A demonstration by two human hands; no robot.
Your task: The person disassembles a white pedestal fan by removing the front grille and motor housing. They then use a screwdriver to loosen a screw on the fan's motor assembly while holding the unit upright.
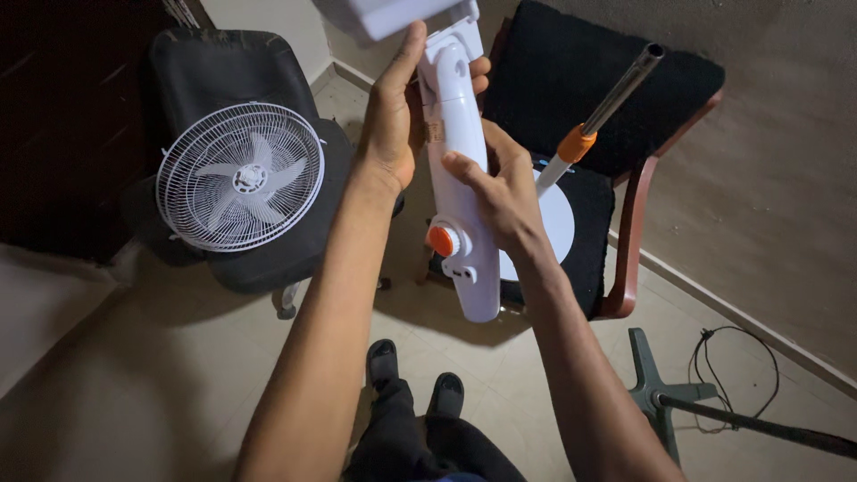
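As seen from the head camera, your left hand (390, 125) grips the upper part of a long white plastic fan body (460, 170), its fingers wrapped around the far side and the thumb lying along the near edge. Your right hand (500, 192) holds the same body lower down, from the right, with the fingers curled behind it and the thumb pressed across its front face. Both hands are thus closed on the body, which hangs upright in the air between two chairs, above the floor.

On the lower front of the body sits a round orange control knob (442, 239), just left of your right wrist. At the top edge of the view the body meets a pale grey-white housing (384, 13), only partly in view.

To the left, a round white wire fan grille with pale blades inside (239, 176) leans tilted on a black padded chair (237, 89). To the right, a second black cushioned chair with a reddish-brown wooden frame (638, 214) carries a round white disc-shaped base (558, 223), partly hidden behind your right hand. From that base a slanted metal pole with an orange collar (596, 120) rises toward the upper right.

Below, your feet in dark sandals (415, 375) stand on the beige tiled floor (134, 375). At lower right a grey-green cross-shaped stand (665, 393) lies on the floor, with a thin black cable (741, 357) looped just beside it.
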